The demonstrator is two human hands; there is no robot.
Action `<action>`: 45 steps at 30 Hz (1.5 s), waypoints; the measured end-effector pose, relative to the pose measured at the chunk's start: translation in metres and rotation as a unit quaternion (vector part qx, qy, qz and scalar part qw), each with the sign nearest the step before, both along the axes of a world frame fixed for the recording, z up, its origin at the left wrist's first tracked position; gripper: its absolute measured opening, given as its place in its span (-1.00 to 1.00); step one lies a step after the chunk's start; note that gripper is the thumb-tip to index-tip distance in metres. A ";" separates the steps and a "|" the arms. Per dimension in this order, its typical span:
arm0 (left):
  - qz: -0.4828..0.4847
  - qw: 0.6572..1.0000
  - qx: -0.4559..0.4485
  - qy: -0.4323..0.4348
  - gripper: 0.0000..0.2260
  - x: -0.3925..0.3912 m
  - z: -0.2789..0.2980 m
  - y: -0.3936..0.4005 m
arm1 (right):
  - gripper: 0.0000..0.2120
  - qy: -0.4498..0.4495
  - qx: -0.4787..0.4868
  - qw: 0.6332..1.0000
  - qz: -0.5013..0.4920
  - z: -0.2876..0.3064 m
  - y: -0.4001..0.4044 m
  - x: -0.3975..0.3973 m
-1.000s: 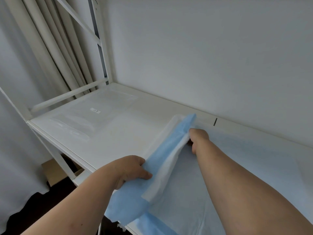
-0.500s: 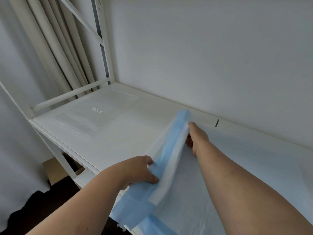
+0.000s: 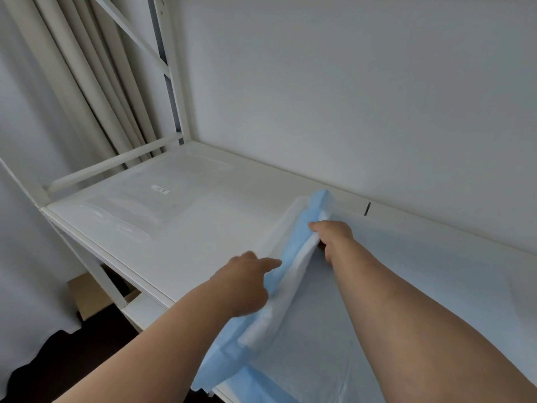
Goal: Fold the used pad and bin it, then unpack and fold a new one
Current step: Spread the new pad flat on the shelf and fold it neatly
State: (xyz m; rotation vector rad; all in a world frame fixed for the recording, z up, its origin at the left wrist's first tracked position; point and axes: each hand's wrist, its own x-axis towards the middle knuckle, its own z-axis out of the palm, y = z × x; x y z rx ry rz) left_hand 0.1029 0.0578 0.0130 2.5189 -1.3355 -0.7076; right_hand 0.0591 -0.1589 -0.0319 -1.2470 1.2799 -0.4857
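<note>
A white shelf (image 3: 220, 234) stands against a plain white wall (image 3: 348, 97), with pale curtains (image 3: 72, 91) at the left. A clear plastic packet (image 3: 151, 196) lies flat at the far left of the shelf. The blue and white pad (image 3: 293, 274) covers the right part. The left hand (image 3: 247, 282) and right hand (image 3: 332, 234) each pinch its lifted left edge. Since a moment ago, that edge has come up higher and folded further to the right
</note>
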 end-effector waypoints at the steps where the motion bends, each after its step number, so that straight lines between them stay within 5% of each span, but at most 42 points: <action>1: -0.006 0.999 -0.030 -0.022 -0.54 -0.004 0.001 -0.003 | -0.65 -0.002 0.001 1.000 -0.001 0.001 0.001 0.000; 7: -0.039 0.996 0.008 -0.075 -0.38 -0.028 0.002 -0.016 | -0.80 -0.021 0.012 0.999 -0.023 0.009 0.006 -0.005; 13: -0.028 0.997 0.032 -0.064 -0.58 -0.028 -0.003 -0.022 | -0.84 -0.067 0.046 0.996 -0.042 0.019 0.007 -0.007; 17: 0.051 0.989 -0.020 0.135 -0.58 -0.008 0.006 -0.021 | -0.78 -0.082 0.060 0.993 -0.055 0.024 0.005 -0.012; 20: 0.177 0.880 -0.123 0.423 -0.67 0.007 0.009 -0.011 | -0.78 -0.088 0.063 0.993 -0.056 0.025 0.005 -0.015; 22: 0.231 0.820 -0.152 0.501 -0.67 0.018 0.004 -0.008 | -0.77 -0.085 0.062 0.993 -0.054 0.026 0.005 -0.015; 28: 0.267 0.842 -0.106 0.457 -0.83 0.032 -0.012 -0.001 | -0.82 -0.040 0.043 0.998 0.006 0.023 0.007 -0.012; 34: 0.202 0.931 -0.128 0.275 -0.85 0.027 -0.012 -0.008 | -0.83 0.099 -0.080 0.990 0.051 0.019 0.004 -0.002; 38: 0.167 0.951 -0.111 0.236 -0.83 0.025 -0.008 -0.011 | -0.57 0.248 -0.252 0.925 0.137 0.024 0.003 0.005; 45: 0.112 0.980 -0.065 0.152 -0.68 0.021 -0.005 -0.019 | -0.29 0.330 -0.449 0.771 0.308 0.022 0.004 0.011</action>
